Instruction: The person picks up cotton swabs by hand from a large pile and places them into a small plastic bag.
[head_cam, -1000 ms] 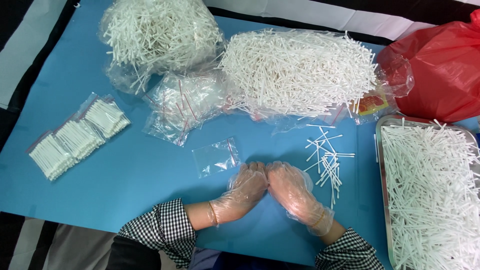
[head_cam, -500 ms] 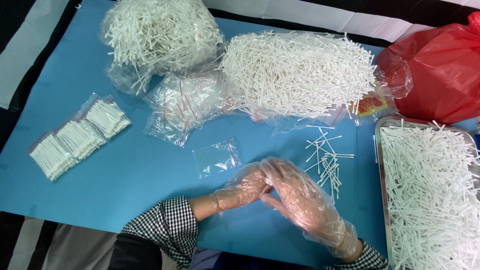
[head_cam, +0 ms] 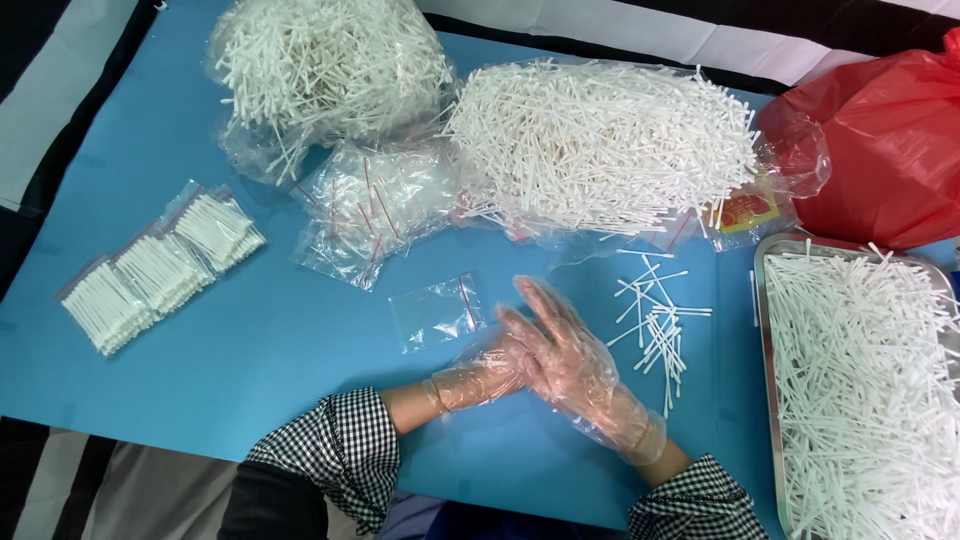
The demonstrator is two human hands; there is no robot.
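Observation:
Both my hands wear thin clear plastic gloves and meet over the blue mat [head_cam: 250, 360]. My right hand [head_cam: 565, 355] lies flat with its fingers spread, pointing up and left, and holds nothing. My left hand [head_cam: 478, 378] comes in from the left, and its fingertips are tucked against or under the right palm and are hidden there. A small empty clear zip bag [head_cam: 437, 312] lies just left of the fingers. To the right of my right hand sits a loose bunch of white cotton swabs [head_cam: 655, 335].
A metal tray [head_cam: 763, 330] full of swabs stands at the right, with a red plastic bag [head_cam: 880, 150] behind it. Two big heaps of swabs [head_cam: 610, 140] [head_cam: 330, 60] and a pile of empty zip bags [head_cam: 375, 200] lie at the back. Three filled packets [head_cam: 160, 270] lie at the left.
My hands were cupped together a second ago. My right hand has since stretched flat and slid up and left over the left hand's fingers.

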